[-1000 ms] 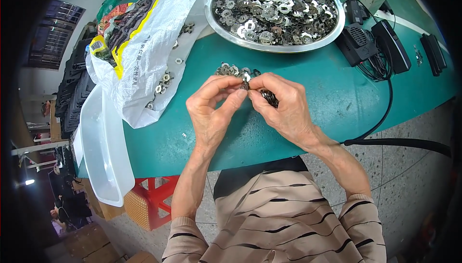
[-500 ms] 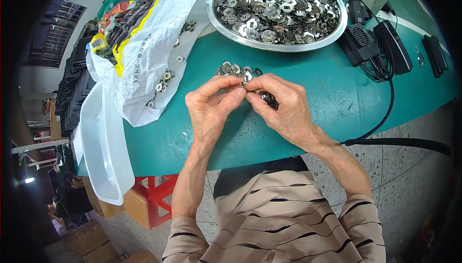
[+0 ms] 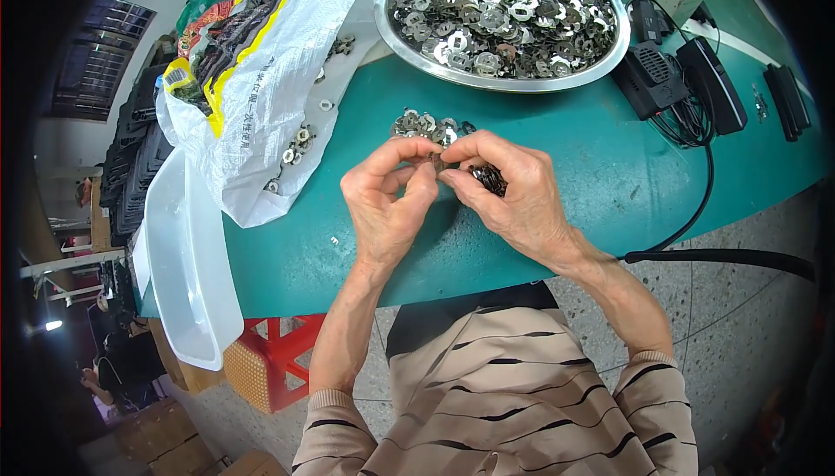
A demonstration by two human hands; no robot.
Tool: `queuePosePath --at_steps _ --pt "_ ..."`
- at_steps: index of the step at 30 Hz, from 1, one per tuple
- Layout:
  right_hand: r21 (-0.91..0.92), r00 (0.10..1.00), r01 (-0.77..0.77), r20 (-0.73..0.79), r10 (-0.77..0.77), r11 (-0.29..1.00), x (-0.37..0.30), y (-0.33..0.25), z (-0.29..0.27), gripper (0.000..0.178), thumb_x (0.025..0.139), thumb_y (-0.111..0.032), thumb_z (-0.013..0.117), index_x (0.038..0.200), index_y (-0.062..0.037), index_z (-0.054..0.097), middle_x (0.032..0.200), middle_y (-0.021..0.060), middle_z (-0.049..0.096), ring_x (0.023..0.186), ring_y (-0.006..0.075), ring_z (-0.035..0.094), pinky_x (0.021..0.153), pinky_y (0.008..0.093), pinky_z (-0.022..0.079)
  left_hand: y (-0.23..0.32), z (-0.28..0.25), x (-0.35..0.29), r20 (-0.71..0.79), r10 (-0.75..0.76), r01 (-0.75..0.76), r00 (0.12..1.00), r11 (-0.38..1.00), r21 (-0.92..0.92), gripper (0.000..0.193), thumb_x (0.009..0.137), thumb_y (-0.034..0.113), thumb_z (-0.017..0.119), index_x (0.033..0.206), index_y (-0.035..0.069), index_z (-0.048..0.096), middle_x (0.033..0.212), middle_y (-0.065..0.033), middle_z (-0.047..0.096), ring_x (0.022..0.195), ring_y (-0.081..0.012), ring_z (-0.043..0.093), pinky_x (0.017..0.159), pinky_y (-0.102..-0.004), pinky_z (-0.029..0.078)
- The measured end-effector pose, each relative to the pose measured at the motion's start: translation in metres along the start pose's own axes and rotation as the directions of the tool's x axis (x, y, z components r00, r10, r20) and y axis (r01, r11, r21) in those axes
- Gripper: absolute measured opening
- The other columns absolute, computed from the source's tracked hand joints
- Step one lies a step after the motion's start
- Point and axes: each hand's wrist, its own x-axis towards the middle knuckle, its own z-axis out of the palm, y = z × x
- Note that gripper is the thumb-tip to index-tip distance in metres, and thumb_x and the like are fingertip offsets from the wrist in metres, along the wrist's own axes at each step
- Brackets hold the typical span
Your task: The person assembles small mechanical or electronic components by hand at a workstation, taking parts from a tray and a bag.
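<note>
I log both hands raised just above the green tabletop (image 3: 609, 180), meeting near the middle of its near edge. The left hand (image 3: 387, 202) has thumb and forefinger curled in and pinched narrow at the tips; the right hand (image 3: 513, 193) answers it, fingertips closed on a small dark metal piece (image 3: 437, 164) caught between the two hands. The piece is mostly hidden by the fingers — I cannot tell its exact shape. Under the right hand's fingers sits a dark bunch of stacked metal parts (image 3: 491, 178); whether the hand grips it or it lies on the table I cannot tell.

Just beyond the fingertips, toward the far edge, lies a small heap of shiny stamped metal washers (image 3: 424, 125) on the tabletop. Further back, at the far edge, stands a wide round steel basin (image 3: 500, 83) filled with the same silvery parts. Toward the left edge a white woven plastic sack with a yellow stripe (image 3: 270, 93) lies slumped, a few loose parts scattered on it. Past the left edge hangs a clear plastic tub (image 3: 187, 276). Near the right edge rest black boxy power adapters (image 3: 687, 84) with a black cable (image 3: 696, 206) running off the near edge.
</note>
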Motion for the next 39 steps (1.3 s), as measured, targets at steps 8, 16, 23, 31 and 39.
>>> queuePosePath --at_steps 8,16,23,31,39 --pt "-0.002 0.998 -0.052 0.037 0.052 0.999 -0.001 -0.001 -0.002 0.014 0.078 -0.001 0.064 0.090 0.0004 0.057 0.077 0.0097 0.063 0.063 0.0168 0.061 0.054 0.0277 0.048 -0.005 -0.003 0.001 0.026 -0.025 0.029 0.999 0.988 -0.149 0.017 0.079 -0.010 0.049 0.092 -0.008 0.060 0.082 -0.0080 0.061 0.075 -0.0108 0.059 0.067 -0.0220 0.050" --pt "0.017 0.985 -0.159 0.078 0.157 0.987 0.000 0.005 -0.002 0.013 0.078 -0.002 0.064 0.089 0.0018 0.057 0.072 0.0108 0.063 0.061 0.0170 0.060 0.054 0.0296 0.047 -0.010 -0.002 0.005 0.041 -0.230 0.233 0.972 0.969 -0.083 0.015 0.083 -0.004 0.054 0.094 -0.007 0.063 0.083 -0.0070 0.062 0.076 -0.0111 0.059 0.069 -0.0230 0.050" --pt "0.049 0.991 -0.133 0.021 0.132 0.990 0.003 0.007 -0.003 0.013 0.082 -0.008 0.063 0.084 0.0036 0.059 0.066 0.0111 0.062 0.056 0.0155 0.057 0.050 0.0296 0.044 -0.009 -0.001 0.007 0.071 -0.157 0.160 0.985 0.987 -0.033 0.018 0.080 -0.005 0.060 0.098 -0.006 0.063 0.085 -0.0085 0.064 0.076 -0.0117 0.060 0.070 -0.0221 0.049" --pt "0.024 0.950 -0.089 0.304 0.078 0.996 -0.051 -0.026 -0.027 0.006 0.079 -0.006 0.062 0.083 -0.0017 0.060 0.075 0.0084 0.062 0.064 0.0182 0.060 0.056 0.0307 0.047 -0.013 -0.002 0.007 0.020 -0.166 0.166 0.986 0.986 0.004 0.017 0.081 -0.002 0.060 0.097 -0.006 0.063 0.084 -0.0100 0.064 0.077 -0.0150 0.063 0.067 -0.0239 0.051" --pt "-0.240 0.702 -0.502 0.448 0.553 0.831 -0.173 0.024 -0.050 0.018 0.081 -0.007 0.061 0.097 0.0004 0.059 0.087 0.0151 0.066 0.076 0.0275 0.066 0.064 0.0352 0.051 -0.008 0.006 0.005 0.110 -0.124 0.117 0.986 0.991 0.072 0.019 0.082 0.001 0.062 0.101 -0.004 0.063 0.087 -0.0089 0.064 0.080 -0.0146 0.063 0.071 -0.0231 0.052"
